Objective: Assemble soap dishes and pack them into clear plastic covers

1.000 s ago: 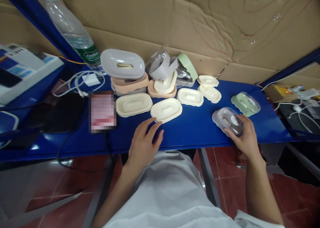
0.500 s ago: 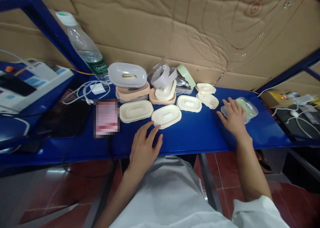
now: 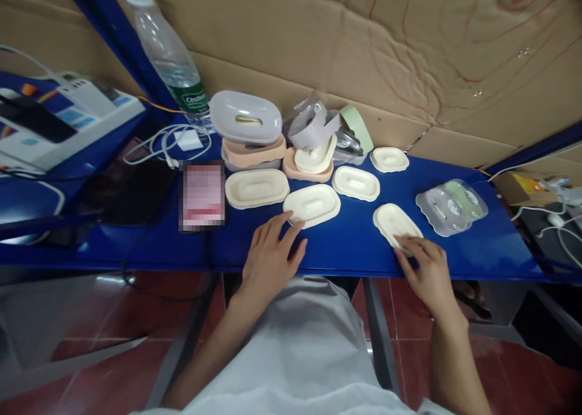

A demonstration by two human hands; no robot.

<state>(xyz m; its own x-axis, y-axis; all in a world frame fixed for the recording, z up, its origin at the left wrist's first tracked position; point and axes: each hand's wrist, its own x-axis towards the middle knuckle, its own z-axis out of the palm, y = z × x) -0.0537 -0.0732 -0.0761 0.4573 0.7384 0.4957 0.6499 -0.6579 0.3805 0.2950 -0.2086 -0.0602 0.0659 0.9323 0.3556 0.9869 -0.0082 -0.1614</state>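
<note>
My right hand (image 3: 425, 266) has its thumb and fingers closed on the near end of a cream oval moulded piece (image 3: 395, 222), close to the table's front edge. My left hand (image 3: 270, 254) is open, fingers apart, its fingertips at the near left edge of another cream oval piece (image 3: 313, 204). Alongside lie more of the same kind: one to the left (image 3: 257, 188), one to the right (image 3: 356, 182) and one at the back (image 3: 390, 159). To the right of my right hand sits a clear plastic pack (image 3: 440, 209) with a green part inside.
Behind the cream pieces stand a stacked grey oval dish (image 3: 245, 115), peach dishes (image 3: 254, 152), grey bands (image 3: 313, 127) and a green part (image 3: 357, 127). A water bottle (image 3: 175, 69), white cable (image 3: 159, 148), pixelated pink item (image 3: 202, 194) and power strip (image 3: 91, 121) are at left.
My right hand has left the clear pack and taken hold of a cream oval piece, which has come from the back pair toward the front edge. My left hand stays at its piece.
</note>
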